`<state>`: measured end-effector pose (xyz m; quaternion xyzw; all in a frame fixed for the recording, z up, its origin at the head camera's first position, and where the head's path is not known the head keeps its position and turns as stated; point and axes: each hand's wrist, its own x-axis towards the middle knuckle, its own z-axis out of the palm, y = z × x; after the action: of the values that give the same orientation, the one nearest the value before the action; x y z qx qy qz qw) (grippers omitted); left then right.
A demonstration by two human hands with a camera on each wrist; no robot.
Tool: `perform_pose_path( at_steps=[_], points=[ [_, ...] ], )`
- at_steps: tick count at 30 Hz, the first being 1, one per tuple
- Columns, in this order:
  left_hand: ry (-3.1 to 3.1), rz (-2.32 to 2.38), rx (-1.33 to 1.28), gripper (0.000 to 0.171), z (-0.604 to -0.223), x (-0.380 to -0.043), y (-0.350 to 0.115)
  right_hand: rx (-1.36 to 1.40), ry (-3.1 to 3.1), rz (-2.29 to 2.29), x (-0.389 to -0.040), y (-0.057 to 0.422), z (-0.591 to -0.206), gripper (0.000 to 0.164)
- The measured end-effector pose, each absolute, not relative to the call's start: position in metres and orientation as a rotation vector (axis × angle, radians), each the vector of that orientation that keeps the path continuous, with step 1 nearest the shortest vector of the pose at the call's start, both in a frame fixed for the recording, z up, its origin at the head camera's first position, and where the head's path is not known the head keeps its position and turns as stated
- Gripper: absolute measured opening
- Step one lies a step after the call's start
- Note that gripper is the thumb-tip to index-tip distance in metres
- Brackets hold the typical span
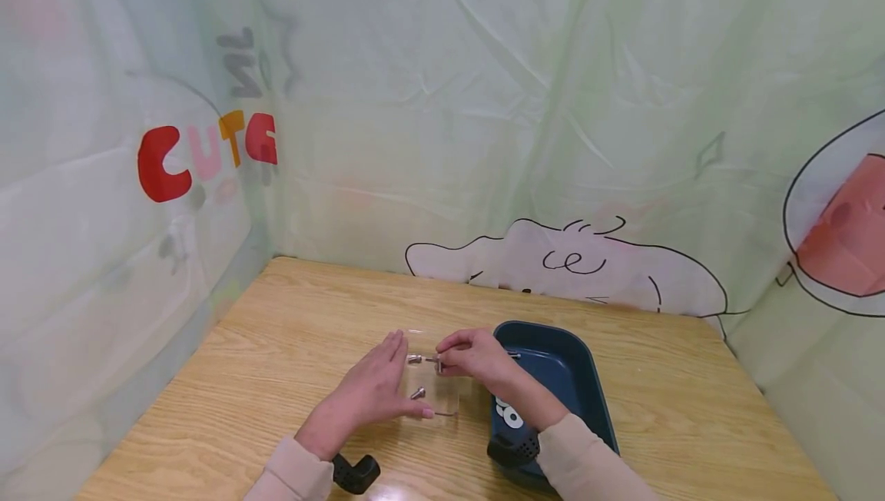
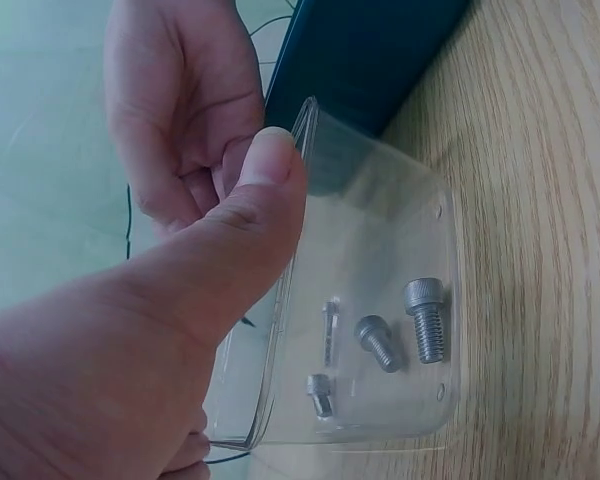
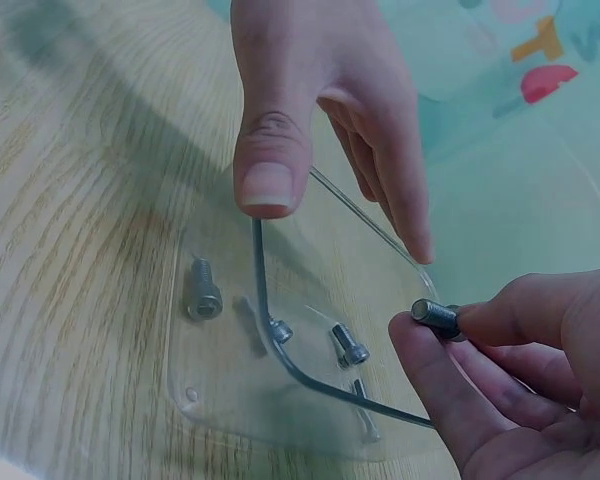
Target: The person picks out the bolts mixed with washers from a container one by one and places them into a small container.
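A clear plastic box (image 1: 449,401) stands on the table between the hands. Several silver socket-head bolts of different sizes lie in it, among them a large bolt (image 2: 426,320), a mid-sized bolt (image 2: 378,343) and a thin bolt (image 2: 329,332). My left hand (image 1: 376,382) rests along the box's left side with straight fingers, its thumb (image 3: 268,185) at the rim. Above the box, my right hand (image 1: 477,359) pinches another silver bolt (image 3: 436,316) between thumb and index finger. Part of that bolt's head is hidden by the fingers.
A dark blue tray (image 1: 600,378) stands right of the box, partly under my right forearm. White ring-shaped pieces (image 1: 512,416) and a thin metal piece (image 1: 514,355) are in it. Printed curtains (image 1: 415,140) hang behind and left of the wooden table (image 1: 297,316).
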<state>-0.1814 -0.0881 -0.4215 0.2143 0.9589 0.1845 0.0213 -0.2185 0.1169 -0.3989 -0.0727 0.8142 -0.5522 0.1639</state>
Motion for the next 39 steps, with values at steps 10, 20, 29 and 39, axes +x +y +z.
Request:
perform_pose_path(
  at_steps=[10,20,29,39],
  points=[
    [2.968,0.577,0.608,0.125,-0.421,-0.181,-0.088,-0.206,2.296,-1.607,-0.221,0.115,-0.401,0.024],
    [2.971,0.557,0.621,0.125,-0.42,-0.181,-0.087,-0.233,2.229,-1.675,-0.221,0.122,-0.398,0.029],
    [2.977,0.551,0.624,0.124,-0.42,-0.181,-0.087,-0.205,2.216,-1.692,-0.222,0.133,-0.394,0.031],
    [2.984,0.533,0.621,0.123,-0.419,-0.18,-0.087,-0.206,2.194,-1.742,-0.218,0.144,-0.392,0.031]
  ],
)
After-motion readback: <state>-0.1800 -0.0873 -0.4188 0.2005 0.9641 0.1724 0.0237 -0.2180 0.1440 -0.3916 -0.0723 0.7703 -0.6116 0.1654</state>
